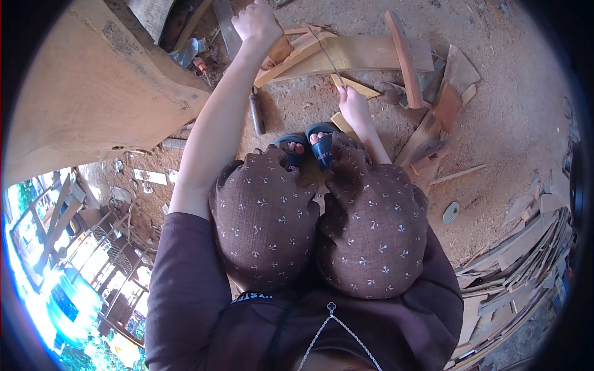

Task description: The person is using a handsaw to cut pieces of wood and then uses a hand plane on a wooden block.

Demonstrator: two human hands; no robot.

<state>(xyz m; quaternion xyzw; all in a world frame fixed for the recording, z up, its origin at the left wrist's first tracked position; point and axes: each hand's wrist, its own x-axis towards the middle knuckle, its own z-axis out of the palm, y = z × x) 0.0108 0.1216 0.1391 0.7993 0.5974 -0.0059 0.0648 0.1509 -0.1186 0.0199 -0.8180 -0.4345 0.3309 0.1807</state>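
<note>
My left hand (256,25) is raised at the far end of my stretched arm, its fingers curled into a fist; what they hold, if anything, is hidden. Just below and right of it stands a reddish-brown wood block (281,51), against a pale wooden strip (296,59). My right hand (355,106) is closed around the near end of a thin dark rod (329,57), which slants up and left over a light curved board (365,53). Close to that hand lies a yellowish wedge of wood (359,86).
A dark bar-shaped piece (257,112) lies near my sandals (322,147). To the right are a long reddish strip (404,62) and several offcuts (447,107). A big wooden slab (99,93) rises at left; stacked thin boards (526,247) fill the lower right.
</note>
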